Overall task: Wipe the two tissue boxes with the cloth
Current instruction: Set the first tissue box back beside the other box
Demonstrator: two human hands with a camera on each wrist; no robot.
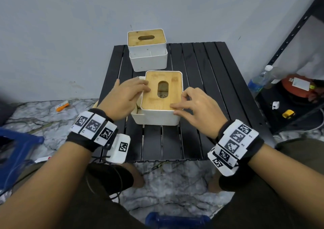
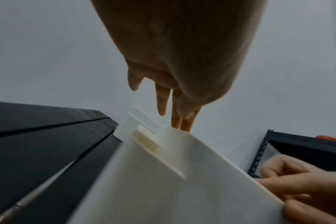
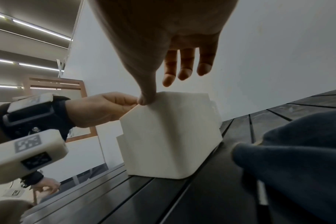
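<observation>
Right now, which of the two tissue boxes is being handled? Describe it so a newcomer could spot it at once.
Start at the black slatted table against the grey wall. Two white boxes with bamboo lids stand on it; take the near tissue box, with the left hand and right hand resting on its lid. Unlike the far tissue box by the wall, its oval slot runs away from the person, not sideways.

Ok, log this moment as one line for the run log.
left hand: fingers on near tissue box lid | right hand: fingers at its near edge | far tissue box: untouched | cloth: not held
</observation>
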